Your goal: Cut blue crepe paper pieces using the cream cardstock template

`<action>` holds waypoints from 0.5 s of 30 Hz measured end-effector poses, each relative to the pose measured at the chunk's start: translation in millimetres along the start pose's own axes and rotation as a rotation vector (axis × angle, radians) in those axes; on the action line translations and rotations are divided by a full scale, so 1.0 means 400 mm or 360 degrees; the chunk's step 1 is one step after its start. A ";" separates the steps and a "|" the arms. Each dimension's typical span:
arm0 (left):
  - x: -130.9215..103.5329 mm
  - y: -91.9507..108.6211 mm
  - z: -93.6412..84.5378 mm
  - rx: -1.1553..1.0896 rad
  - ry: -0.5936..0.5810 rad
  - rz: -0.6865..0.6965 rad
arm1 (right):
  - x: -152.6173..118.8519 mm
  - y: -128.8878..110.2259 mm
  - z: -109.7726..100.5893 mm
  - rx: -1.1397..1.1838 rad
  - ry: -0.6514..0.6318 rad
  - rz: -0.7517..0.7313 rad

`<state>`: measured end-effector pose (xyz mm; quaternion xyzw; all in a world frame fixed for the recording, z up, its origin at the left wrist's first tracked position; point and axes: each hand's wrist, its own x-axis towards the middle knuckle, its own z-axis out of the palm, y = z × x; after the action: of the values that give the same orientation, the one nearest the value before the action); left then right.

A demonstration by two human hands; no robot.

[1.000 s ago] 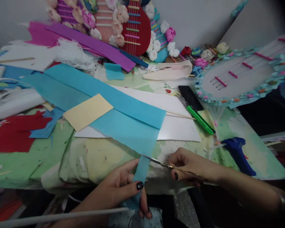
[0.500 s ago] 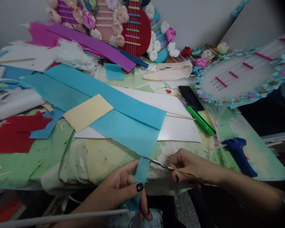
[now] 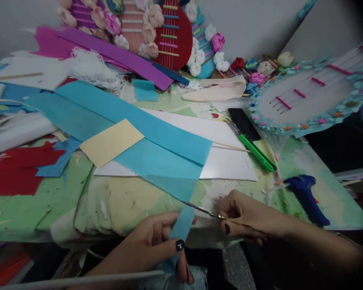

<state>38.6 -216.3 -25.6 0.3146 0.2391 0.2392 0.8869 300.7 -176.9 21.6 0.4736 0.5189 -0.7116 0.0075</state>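
My left hand [image 3: 160,241] pinches a narrow strip of turquoise paper [image 3: 184,222] between thumb and fingers, below the table's front edge. In my right hand [image 3: 242,217] is a pair of scissors [image 3: 207,212], its blades pointing left at the top end of the strip. Just above them lies the corner of a large folded turquoise sheet [image 3: 157,161], and a thin gap shows between it and the strip. The sheet rests across a white board [image 3: 230,167], with a pale yellow paper rectangle [image 3: 112,143] on top of it.
A green utility knife [image 3: 257,153] and a black phone [image 3: 244,123] lie right of the board. Further right is a blue glue gun [image 3: 307,199]. Decorated paper instruments, including a red one [image 3: 181,44], lean at the back. Red paper [image 3: 21,169] lies left.
The strip in my left hand has come away from the large turquoise sheet, its top end now tilted to the right. The scissors have shifted slightly right and down.
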 end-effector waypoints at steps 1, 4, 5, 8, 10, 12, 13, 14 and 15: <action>-0.001 0.003 0.002 0.0091 0.0014 -0.0048 | -0.004 0.000 0.001 0.0000 0.0001 0.0008; -0.005 0.014 0.011 0.0408 0.0083 -0.0185 | -0.016 -0.004 0.006 0.0024 0.0012 0.0087; -0.006 0.016 0.013 0.0493 0.0113 -0.0208 | -0.019 -0.005 0.008 0.0031 0.0016 0.0111; -0.012 0.023 0.018 0.0690 0.0136 -0.0248 | -0.028 -0.008 0.012 0.0031 0.0028 0.0117; -0.018 0.028 0.016 0.0832 0.0125 -0.0288 | -0.033 -0.010 0.009 0.0006 0.0067 0.0083; -0.026 0.035 0.010 0.0996 0.0118 -0.0313 | -0.035 -0.013 -0.001 -0.0071 0.0230 0.0073; -0.032 0.039 0.005 0.1061 0.0121 -0.0308 | -0.037 -0.016 -0.009 -0.0167 0.0370 0.0064; -0.037 0.043 0.000 0.1117 0.0121 -0.0289 | -0.038 -0.019 -0.020 -0.0324 0.0536 0.0053; -0.043 0.046 -0.006 0.1166 0.0125 -0.0265 | -0.040 -0.022 -0.031 -0.0535 0.0709 0.0042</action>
<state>19.0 -212.5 -10.2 0.5809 0.3674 0.0770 0.7223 313.2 -171.1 38.7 0.6171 0.6124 -0.4937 -0.0189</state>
